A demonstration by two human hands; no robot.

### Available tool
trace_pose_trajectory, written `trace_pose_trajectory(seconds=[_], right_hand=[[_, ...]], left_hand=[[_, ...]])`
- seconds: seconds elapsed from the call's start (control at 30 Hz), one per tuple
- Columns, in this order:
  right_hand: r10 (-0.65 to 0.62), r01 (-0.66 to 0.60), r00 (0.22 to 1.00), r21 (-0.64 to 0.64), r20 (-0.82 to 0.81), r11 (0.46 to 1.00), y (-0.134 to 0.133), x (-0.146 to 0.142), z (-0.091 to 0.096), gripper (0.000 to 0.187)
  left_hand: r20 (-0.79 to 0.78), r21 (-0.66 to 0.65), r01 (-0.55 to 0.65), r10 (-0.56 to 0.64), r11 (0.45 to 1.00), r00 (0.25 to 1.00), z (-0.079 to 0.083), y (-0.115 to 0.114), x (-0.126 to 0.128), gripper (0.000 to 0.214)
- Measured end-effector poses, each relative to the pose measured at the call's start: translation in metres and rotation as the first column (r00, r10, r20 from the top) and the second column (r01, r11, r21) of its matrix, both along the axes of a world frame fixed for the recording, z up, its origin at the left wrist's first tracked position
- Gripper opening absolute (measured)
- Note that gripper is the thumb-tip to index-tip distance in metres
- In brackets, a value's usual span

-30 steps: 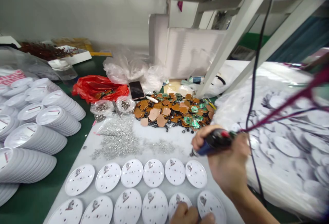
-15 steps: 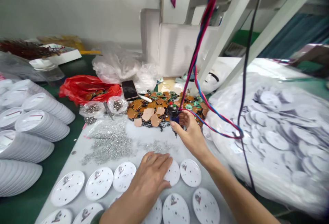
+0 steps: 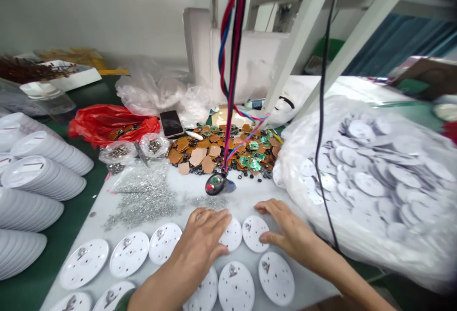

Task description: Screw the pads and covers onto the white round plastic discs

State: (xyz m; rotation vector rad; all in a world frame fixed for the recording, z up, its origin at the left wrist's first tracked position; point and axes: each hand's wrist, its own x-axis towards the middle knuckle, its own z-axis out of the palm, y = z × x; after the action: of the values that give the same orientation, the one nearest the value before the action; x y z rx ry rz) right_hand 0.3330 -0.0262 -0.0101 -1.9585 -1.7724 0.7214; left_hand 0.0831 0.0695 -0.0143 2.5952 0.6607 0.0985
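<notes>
My left hand point(image 3: 202, 239) lies spread over the white plastic discs at the bench's front, close to one disc point(image 3: 232, 235). My right hand point(image 3: 289, 228) rests beside it, its fingers touching another white disc point(image 3: 254, 233). Both hands hold nothing. Further rows of discs with holes and small grey marks lie around them, partly hidden under my left hand and forearm. A dark electric screwdriver point(image 3: 216, 183) with red and green buttons sits just beyond my hands, free of both. Twisted red, blue and black wires point(image 3: 233, 40) rise from it.
Loose silver screws point(image 3: 143, 197) and a heap of brown and green circuit boards point(image 3: 221, 151) lie ahead. A phone point(image 3: 171, 123) and red bag point(image 3: 110, 123) lie beyond. Stacked white discs point(image 3: 43, 178) stand left; a large clear bag of discs point(image 3: 371, 178) lies right.
My right hand has let go of the screwdriver and moved down onto the discs. The screwdriver now sits free beyond my hands, and my left hand stays on the discs.
</notes>
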Motion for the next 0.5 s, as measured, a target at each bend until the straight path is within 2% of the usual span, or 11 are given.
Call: trace_pose_trajectory(seconds=[0.2, 0.27, 0.4, 0.5], right_hand=[[0.032, -0.028, 0.991, -0.032, 0.128, 0.999, 0.000, -0.007, 0.008, 0.041], [0.029, -0.029, 0.989, -0.006, 0.143, 1.000, -0.007, -0.009, 0.007, 0.046], [0.026, -0.039, 0.985, 0.076, 0.168, 0.996, -0.017, -0.020, -0.001, 0.070], [0.023, -0.049, 0.977, 0.118, 0.210, 0.992, -0.016, -0.027, -0.004, 0.067]], left_hand=[[0.051, 0.004, 0.010, -0.010, 1.000, 0.999, -0.001, -0.002, -0.003, 0.051], [0.060, 0.007, 0.025, -0.025, 1.000, 0.998, -0.004, -0.003, -0.006, 0.058], [0.116, 0.012, 0.097, -0.098, 0.995, 0.988, -0.009, -0.001, -0.007, 0.074], [0.138, -0.005, 0.116, -0.114, 0.993, 0.984, -0.004, 0.003, -0.005, 0.076]])
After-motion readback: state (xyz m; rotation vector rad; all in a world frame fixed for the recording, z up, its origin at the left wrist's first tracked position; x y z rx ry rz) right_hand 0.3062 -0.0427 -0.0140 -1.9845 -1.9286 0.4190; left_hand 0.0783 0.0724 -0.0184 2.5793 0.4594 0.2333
